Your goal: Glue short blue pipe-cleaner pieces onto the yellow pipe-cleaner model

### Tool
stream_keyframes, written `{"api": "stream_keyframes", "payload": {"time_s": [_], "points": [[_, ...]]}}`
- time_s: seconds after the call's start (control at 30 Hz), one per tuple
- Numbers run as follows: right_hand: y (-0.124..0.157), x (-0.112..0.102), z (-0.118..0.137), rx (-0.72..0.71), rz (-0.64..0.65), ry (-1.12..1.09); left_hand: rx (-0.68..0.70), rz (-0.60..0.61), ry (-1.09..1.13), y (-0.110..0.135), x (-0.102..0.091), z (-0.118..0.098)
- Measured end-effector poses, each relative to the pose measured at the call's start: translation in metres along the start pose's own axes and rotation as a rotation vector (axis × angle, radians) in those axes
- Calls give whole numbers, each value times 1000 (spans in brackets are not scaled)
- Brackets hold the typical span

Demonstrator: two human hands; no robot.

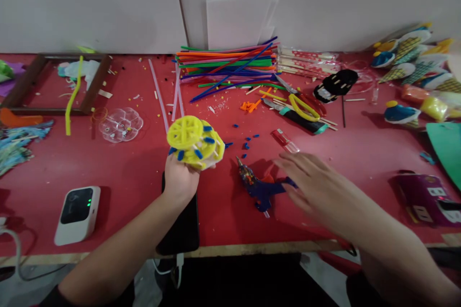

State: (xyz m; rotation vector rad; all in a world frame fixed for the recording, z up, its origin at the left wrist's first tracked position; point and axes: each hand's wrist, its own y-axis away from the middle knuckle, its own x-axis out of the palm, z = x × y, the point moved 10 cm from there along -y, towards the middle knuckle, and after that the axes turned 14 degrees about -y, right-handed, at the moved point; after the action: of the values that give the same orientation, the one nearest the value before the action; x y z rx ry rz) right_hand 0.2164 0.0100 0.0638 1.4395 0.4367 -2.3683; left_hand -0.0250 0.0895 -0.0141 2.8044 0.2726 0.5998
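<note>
My left hand grips a yellow pipe-cleaner model from below, raised over the table. Its round top looks like a spoked wheel, and short blue pieces stick out around it. A blue glue gun lies on the red table with its nozzle pointing up and left. My right hand, slightly blurred, is over the end of the glue gun's handle with its fingers stretched out; whether it touches the handle is unclear. Several short blue pipe-cleaner bits are scattered beyond the nozzle.
A bundle of coloured pipe cleaners lies at the back. Scissors and green-handled pliers lie right of centre. A black phone is under my left arm; a white device sits left. Small stuffed figures are at right.
</note>
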Motion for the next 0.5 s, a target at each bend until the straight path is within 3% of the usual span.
{"api": "stream_keyframes", "payload": {"time_s": [0.13,0.3,0.4,0.5], "points": [[20,28,8,98,-22,91,-67,-60,19,-3,5,-11],[24,43,4,223,-209,-33,38,-26,86,1,15,-33],[26,38,3,207,-310,-71,99,26,95,5,18,-39],[35,6,-7,98,-471,-34,133,95,64,8,24,-42]]}}
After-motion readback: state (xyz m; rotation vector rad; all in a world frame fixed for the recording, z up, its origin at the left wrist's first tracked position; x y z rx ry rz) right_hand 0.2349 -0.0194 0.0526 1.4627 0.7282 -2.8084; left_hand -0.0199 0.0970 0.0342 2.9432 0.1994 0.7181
